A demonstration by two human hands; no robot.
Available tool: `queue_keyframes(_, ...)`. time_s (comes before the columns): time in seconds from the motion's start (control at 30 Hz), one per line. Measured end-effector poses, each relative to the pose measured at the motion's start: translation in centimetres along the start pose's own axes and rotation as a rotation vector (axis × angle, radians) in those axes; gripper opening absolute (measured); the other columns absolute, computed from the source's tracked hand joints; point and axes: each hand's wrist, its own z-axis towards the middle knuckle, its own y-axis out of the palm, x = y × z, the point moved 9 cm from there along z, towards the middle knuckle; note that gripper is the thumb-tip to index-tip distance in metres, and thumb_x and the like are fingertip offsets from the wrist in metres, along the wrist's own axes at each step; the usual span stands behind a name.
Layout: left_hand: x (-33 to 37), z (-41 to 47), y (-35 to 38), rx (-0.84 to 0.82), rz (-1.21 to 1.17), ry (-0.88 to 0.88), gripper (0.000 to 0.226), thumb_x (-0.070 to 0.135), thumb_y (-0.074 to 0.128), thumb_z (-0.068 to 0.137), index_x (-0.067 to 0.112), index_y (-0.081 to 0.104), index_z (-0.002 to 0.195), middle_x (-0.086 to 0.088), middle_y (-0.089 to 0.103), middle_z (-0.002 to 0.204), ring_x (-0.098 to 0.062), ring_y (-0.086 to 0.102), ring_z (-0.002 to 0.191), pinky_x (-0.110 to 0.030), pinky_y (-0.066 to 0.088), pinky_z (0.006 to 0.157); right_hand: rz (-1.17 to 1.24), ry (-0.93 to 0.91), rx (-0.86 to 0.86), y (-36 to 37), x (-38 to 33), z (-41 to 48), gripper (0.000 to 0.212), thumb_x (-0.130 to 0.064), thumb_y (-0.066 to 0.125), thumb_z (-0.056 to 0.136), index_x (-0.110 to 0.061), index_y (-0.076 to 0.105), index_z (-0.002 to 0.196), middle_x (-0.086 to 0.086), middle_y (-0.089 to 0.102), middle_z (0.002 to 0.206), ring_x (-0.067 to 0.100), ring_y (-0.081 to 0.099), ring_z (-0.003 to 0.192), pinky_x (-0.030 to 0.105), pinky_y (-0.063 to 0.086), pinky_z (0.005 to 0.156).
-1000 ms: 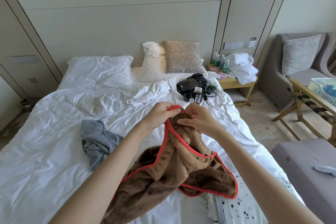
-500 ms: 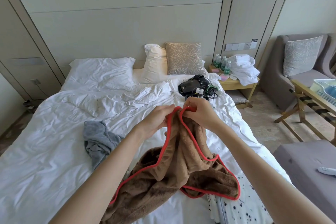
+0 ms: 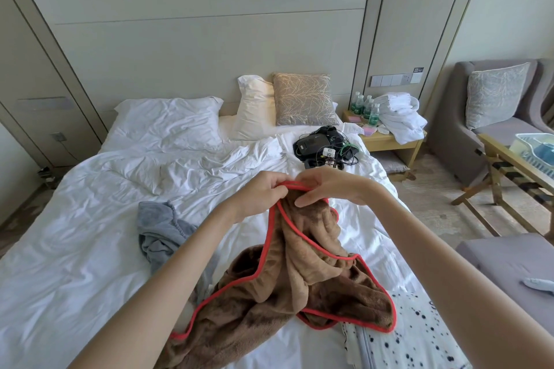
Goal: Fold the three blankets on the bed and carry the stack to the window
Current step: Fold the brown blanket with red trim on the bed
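A brown fleece blanket (image 3: 287,287) with a red border hangs crumpled from both my hands over the white bed (image 3: 90,249). My left hand (image 3: 263,195) and my right hand (image 3: 326,187) pinch its red edge close together, held up above the mattress. The rest of the brown blanket trails down onto the bed in front of me. A grey blanket (image 3: 159,228) lies bunched to the left of my left forearm. A white blanket with black spots (image 3: 419,335) lies flat at the lower right, partly under the brown one.
Black gear with cables (image 3: 323,147) lies on the bed near the pillows (image 3: 168,120). A nightstand (image 3: 389,141) with bottles and white towels stands right of the bed. A grey armchair (image 3: 494,117), a wooden rack (image 3: 509,171) and a grey bench (image 3: 509,272) fill the right side.
My hands have lifted the red edge a little and drawn closer together, the right fingers now lying over the edge beside the left. The blanket hangs more gathered beneath them.
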Motion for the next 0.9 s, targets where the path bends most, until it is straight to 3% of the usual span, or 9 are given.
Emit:
queue_keyframes(0.1, 0.1, -0.4, -2.5, 0.093, 0.051, 0.003, 0.03, -0.007, 0.042, 0.092, -0.001, 0.069, 0.101, -0.024, 0.068, 0.094, -0.022, 0.058, 0.084, -0.034, 0.044, 0.079, -0.127, 0.076, -0.035, 0.2, 1.5, 0.5, 0.039, -0.031, 0.084, 0.07, -0.003, 0.066, 0.09, 0.004, 0.06, 0.077, 0.015, 0.056, 0.074, 0.036, 0.044, 0.072)
queue_keyframes(0.17, 0.1, -0.7, -4.7, 0.161, 0.08, 0.008, 0.029, -0.006, 0.043, 0.091, 0.001, 0.07, 0.096, -0.013, 0.067, 0.084, -0.015, 0.058, 0.078, -0.028, 0.044, 0.074, -0.21, 0.119, -0.022, 0.0, 3.0, 0.9, 0.019, -0.032, 0.086, 0.067, -0.022, 0.074, 0.077, -0.005, 0.069, 0.073, 0.008, 0.063, 0.069, 0.028, 0.05, 0.073)
queue_keyframes(0.23, 0.2, -1.1, -7.2, 0.256, 0.128, 0.016, 0.028, -0.004, 0.044, 0.09, 0.002, 0.071, 0.091, -0.006, 0.063, 0.078, -0.012, 0.056, 0.075, -0.025, 0.042, 0.069, -0.298, 0.157, 0.01, -0.4, 4.7, 1.0, 0.017, -0.034, 0.087, 0.064, -0.034, 0.071, 0.063, -0.016, 0.068, 0.062, -0.002, 0.062, 0.059, 0.016, 0.047, 0.065)
queue_keyframes(0.37, -0.3, -2.4, -13.3, 0.543, 0.187, 0.013, 0.029, 0.0, 0.045, 0.09, 0.005, 0.074, 0.088, -0.012, 0.07, 0.083, -0.017, 0.059, 0.08, -0.03, 0.045, 0.074, -0.418, 0.204, 0.138, -2.1, 7.9, 0.5, 0.023, -0.036, 0.087, 0.062, -0.03, 0.066, 0.063, -0.015, 0.061, 0.057, 0.002, 0.056, 0.057, 0.018, 0.044, 0.06)
queue_keyframes(0.43, -0.9, -3.3, -15.8, 0.678, 0.172, 0.006, 0.028, 0.001, 0.045, 0.088, 0.001, 0.072, 0.083, -0.02, 0.068, 0.082, -0.02, 0.057, 0.077, -0.031, 0.043, 0.071, -0.465, 0.234, 0.203, -3.0, 8.9, 0.1, 0.025, -0.036, 0.086, 0.061, -0.029, 0.063, 0.064, -0.01, 0.058, 0.059, 0.009, 0.054, 0.059, 0.023, 0.042, 0.059)
queue_keyframes(0.5, -1.5, -4.1, -17.5, 0.787, 0.134, -0.006, 0.027, 0.002, 0.044, 0.087, 0.001, 0.069, 0.077, -0.015, 0.063, 0.071, -0.015, 0.052, 0.07, -0.027, 0.04, 0.063, -0.496, 0.265, 0.249, -3.9, 9.6, -0.5, 0.027, -0.036, 0.086, 0.061, -0.026, 0.062, 0.065, -0.007, 0.057, 0.06, 0.014, 0.054, 0.063, 0.025, 0.041, 0.058)
queue_keyframes(0.67, -4.3, -6.0, -20.3, 0.982, 0.016, -0.081, 0.026, 0.007, 0.041, 0.083, -0.012, 0.059, 0.08, -0.01, 0.05, 0.069, -0.018, 0.044, 0.065, -0.026, 0.034, 0.056, -0.541, 0.315, 0.206, -4.8, 11.1, -1.8, 0.028, -0.034, 0.087, 0.062, -0.022, 0.063, 0.065, -0.004, 0.056, 0.062, 0.014, 0.051, 0.062, 0.023, 0.037, 0.055)
queue_keyframes(0.77, -6.1, -6.2, -20.3, 1.008, -0.022, -0.159, 0.025, 0.008, 0.04, 0.084, -0.011, 0.056, 0.078, -0.009, 0.046, 0.068, -0.019, 0.04, 0.065, -0.03, 0.031, 0.055, -0.491, 0.319, 0.26, -5.3, 11.2, -2.1, 0.025, -0.035, 0.083, 0.069, -0.018, 0.065, 0.072, 0.0, 0.06, 0.069, 0.013, 0.052, 0.064, 0.025, 0.036, 0.056)
queue_keyframes(0.9, -6.6, -4.8, -17.9, 0.85, -0.033, -0.27, 0.025, 0.016, 0.039, 0.09, 0.006, 0.05, 0.07, -0.006, 0.052, 0.075, -0.026, 0.048, 0.08, -0.039, 0.035, 0.068, -0.344, 0.208, 0.414, -6.1, 8.2, -1.6, 0.029, -0.027, 0.075, 0.082, -0.002, 0.072, 0.097, 0.016, 0.069, 0.087, 0.018, 0.054, 0.077, 0.029, 0.036, 0.064)
